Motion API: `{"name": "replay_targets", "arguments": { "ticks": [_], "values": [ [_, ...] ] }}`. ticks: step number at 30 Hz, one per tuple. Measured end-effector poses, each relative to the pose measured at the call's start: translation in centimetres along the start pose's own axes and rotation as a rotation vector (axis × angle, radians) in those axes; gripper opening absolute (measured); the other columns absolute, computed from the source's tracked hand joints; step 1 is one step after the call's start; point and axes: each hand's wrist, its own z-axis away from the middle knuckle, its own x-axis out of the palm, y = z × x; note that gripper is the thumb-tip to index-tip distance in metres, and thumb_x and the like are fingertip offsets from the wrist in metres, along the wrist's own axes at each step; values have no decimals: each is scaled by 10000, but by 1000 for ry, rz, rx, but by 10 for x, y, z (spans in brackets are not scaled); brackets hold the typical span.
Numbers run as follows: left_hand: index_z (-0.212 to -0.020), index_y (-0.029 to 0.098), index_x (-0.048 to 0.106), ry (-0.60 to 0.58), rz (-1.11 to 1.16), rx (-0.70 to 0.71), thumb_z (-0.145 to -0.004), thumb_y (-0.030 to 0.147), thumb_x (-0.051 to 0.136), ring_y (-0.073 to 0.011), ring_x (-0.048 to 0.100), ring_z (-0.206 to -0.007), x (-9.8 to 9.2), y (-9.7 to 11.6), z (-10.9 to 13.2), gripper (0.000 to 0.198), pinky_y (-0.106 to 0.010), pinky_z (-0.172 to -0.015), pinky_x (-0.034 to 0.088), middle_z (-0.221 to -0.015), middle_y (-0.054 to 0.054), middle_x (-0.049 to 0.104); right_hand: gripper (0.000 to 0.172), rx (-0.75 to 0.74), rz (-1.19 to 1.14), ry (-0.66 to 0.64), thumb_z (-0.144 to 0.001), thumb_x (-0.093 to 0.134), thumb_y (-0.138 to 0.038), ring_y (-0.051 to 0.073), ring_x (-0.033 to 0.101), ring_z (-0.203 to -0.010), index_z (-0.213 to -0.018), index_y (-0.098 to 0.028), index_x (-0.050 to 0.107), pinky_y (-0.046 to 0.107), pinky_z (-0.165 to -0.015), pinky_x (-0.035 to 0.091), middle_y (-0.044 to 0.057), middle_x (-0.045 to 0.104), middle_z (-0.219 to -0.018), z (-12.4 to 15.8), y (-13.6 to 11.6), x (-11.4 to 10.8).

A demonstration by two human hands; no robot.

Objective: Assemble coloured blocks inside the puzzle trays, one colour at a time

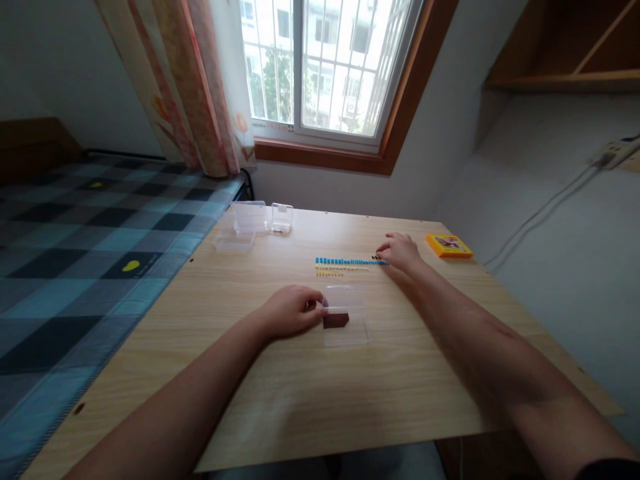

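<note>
Whether the right hand (400, 252) has a dark piece (373, 257) in its grip is too small to tell. The left hand (295, 311) hides part of the clear case's (357, 333) left side. Near the tabletop's (280, 400) far right corner, the yellow box's (449, 246) print is unreadable. The bed (45, 267) runs off the left picture edge.

- We note daylight from the overexposed window (340, 73).
- We find the outer margins dim and stretched.
- We record glare on the far tabletop (320, 227).
- We find the blue pieces (325, 261) soft.
</note>
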Motion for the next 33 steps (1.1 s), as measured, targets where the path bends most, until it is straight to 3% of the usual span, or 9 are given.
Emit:
{"name": "replay_targets", "arguments": {
  "ticks": [7,15,18,21,24,27,30,33],
  "values": [
    [-948,228,776,15,29,-7,-910,401,576,-157,585,-688,2,-3,0,268,-266,-599,333,-762,-11,699,161,-31,33,-66,-804,747,-359,318,543,-1226,-906,-301,857,401,-1040,420,55,657,-1372,-6,-8,3],
    [-921,219,777,7,14,10,-910,409,576,-157,578,-673,1,-2,-1,277,-265,-595,320,-751,-15,701,134,-111,19,-40,-790,729,-267,309,570,-1178,-839,-266,854,400,-1032,424,62,711,-1266,-8,-26,6],
    [-925,217,777,17,18,8,-912,396,581,-159,583,-687,1,-3,-1,266,-264,-609,330,-770,-18,708,129,-120,-11,2,-788,724,-244,300,588,-1151,-819,-237,849,397,-1029,425,77,733,-1208,-10,-31,-3],
    [-931,217,777,5,23,12,-917,395,572,-160,582,-688,1,-3,0,272,-264,-608,330,-762,-17,703,180,-128,-61,81,-853,681,-294,274,605,-1132,-885,-216,841,405,-1051,415,91,736,-1171,-5,-30,-26],
    [-932,219,776,-4,14,14,-916,408,570,-161,579,-682,0,-1,0,280,-267,-596,320,-749,-14,694,199,-173,-238,259,-873,687,-352,248,638,-1019,-888,-207,822,417,-987,457,95,739,-1049,21,-26,-62],
    [-941,222,778,0,2,3,-913,409,573,-164,585,-689,0,1,-1,279,-268,-598,321,-752,-15,696,149,-284,-513,380,-875,727,-355,178,605,-737,-883,-226,801,341,-692,498,58,720,-889,68,-31,-100],
    [-929,224,779,0,-15,-6,-911,412,576,-166,588,-692,0,3,-1,277,-266,-598,321,-748,-16,696,80,-512,-625,236,-907,721,-290,152,591,-675,-890,-249,788,299,-607,472,31,706,-805,119,-47,-124],
    [-916,226,777,8,-23,-11,-910,409,577,-164,592,-692,1,3,-1,270,-265,-600,325,-751,-15,702,108,-737,-657,-59,-944,676,-225,142,645,-719,-959,-248,780,276,-636,489,27,720,-834,152,-65,-124]
  ]
}}
